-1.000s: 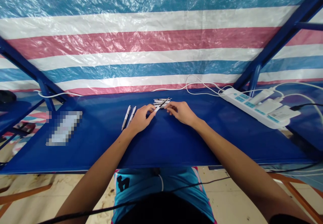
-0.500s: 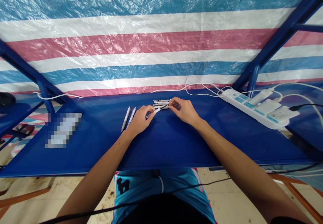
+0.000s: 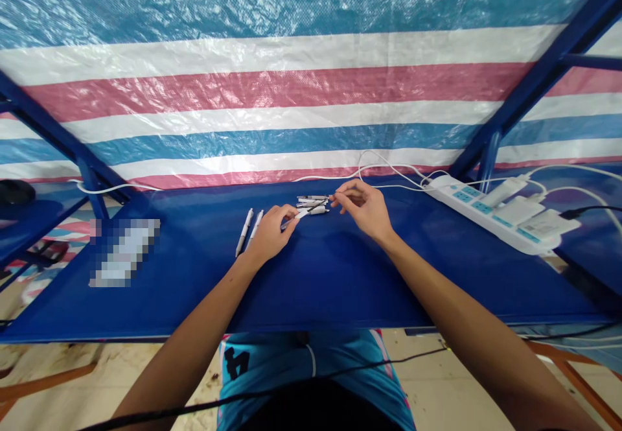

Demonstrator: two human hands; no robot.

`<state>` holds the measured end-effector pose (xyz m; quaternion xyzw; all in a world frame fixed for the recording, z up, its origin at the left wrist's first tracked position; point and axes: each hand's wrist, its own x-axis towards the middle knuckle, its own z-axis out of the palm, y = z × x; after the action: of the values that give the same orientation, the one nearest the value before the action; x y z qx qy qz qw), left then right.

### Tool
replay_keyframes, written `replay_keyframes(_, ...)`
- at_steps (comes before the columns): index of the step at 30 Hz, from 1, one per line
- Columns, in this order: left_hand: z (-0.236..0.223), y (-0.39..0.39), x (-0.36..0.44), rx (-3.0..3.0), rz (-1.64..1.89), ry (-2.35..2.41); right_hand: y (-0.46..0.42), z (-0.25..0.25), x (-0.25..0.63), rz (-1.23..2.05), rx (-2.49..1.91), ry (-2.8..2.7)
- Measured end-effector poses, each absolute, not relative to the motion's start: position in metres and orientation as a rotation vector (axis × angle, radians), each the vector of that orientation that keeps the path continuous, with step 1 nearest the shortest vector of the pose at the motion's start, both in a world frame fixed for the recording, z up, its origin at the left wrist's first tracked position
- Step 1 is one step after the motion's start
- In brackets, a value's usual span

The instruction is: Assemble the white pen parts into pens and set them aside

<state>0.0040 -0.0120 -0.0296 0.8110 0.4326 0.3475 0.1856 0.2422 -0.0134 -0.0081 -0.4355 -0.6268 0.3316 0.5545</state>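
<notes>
My left hand [image 3: 273,231] is closed around a white pen [image 3: 302,213], its tip end pointing up and to the right. A thin dark rod like a pen refill [image 3: 318,205] runs from the pen's front toward my right hand [image 3: 365,207]. My right thumb and fingers are pinched together at the rod's far end; the tiny part between them is hard to make out. Behind and under the held pen lies a small pile of white pens [image 3: 319,210]. Left of my left hand, a white pen with a grey grip [image 3: 244,232] rests beside another pen [image 3: 255,227], partly hidden by that hand.
The blue table [image 3: 340,288] carries a white power strip [image 3: 490,214] with several plugged-in chargers at the right. White cables [image 3: 383,166] run along the back edge. A blurred-out flat object [image 3: 125,253] lies at the left. A striped sheet [image 3: 291,87] hangs behind, between blue frame bars.
My right hand has moved slightly right, away from the pen, and its fingers have lifted and curled. My left hand holds the pen in nearly the same place. The view has shifted slightly.
</notes>
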Motion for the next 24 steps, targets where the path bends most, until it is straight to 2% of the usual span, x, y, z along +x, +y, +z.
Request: replay_keyframes(24,-0.029,-0.013,0.0043,2.293,0.967,1.211,-0.0143,-0.0045,0.2422,0.829,-1.074,-1.499)
